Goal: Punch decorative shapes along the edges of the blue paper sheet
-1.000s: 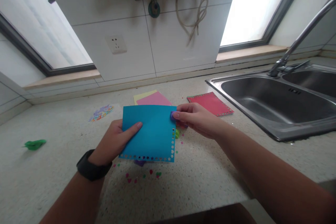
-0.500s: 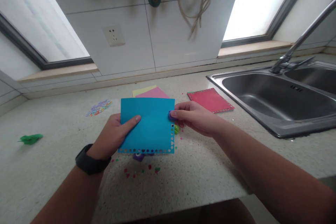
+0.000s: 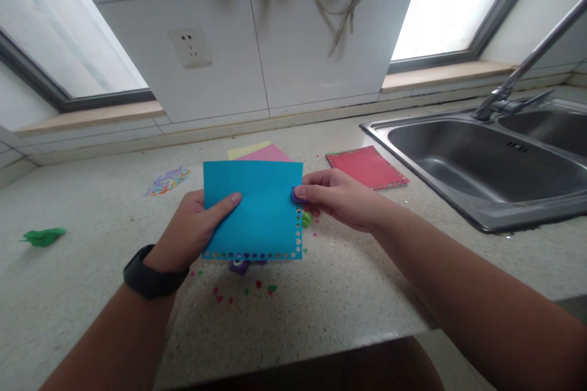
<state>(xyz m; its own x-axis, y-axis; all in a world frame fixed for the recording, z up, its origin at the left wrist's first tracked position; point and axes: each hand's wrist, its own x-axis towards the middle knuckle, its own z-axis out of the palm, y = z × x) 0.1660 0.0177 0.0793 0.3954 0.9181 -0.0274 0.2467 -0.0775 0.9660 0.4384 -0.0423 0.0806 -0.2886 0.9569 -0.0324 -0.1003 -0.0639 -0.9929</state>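
Note:
My left hand (image 3: 202, 217) grips a blue sheet of paper (image 3: 254, 211) by its left side, thumb flat on the front and fingers behind. Small punched shapes run along the sheet's bottom edge and up the lower part of its right edge. On that right edge sits a small purple craft punch (image 3: 298, 194), pinched by my right hand (image 3: 330, 195). Behind and below the sheet, a second purple punch (image 3: 238, 266) shows in part on the counter. A lime-green thing (image 3: 307, 219) is mostly hidden behind the right edge.
Red paper with punched edges (image 3: 369, 168) lies near the steel sink (image 3: 458, 165). Pink paper (image 3: 270, 153) and yellow paper (image 3: 245, 149) lie behind. Colourful bits (image 3: 167, 182) and a green crumpled piece (image 3: 43, 236) are at left. Paper confetti (image 3: 247, 291) dots the counter.
The camera view has tilted down slightly, so the scene shifts. Both hands keep their hold, and the purple punch stays at about the same spot on the right edge.

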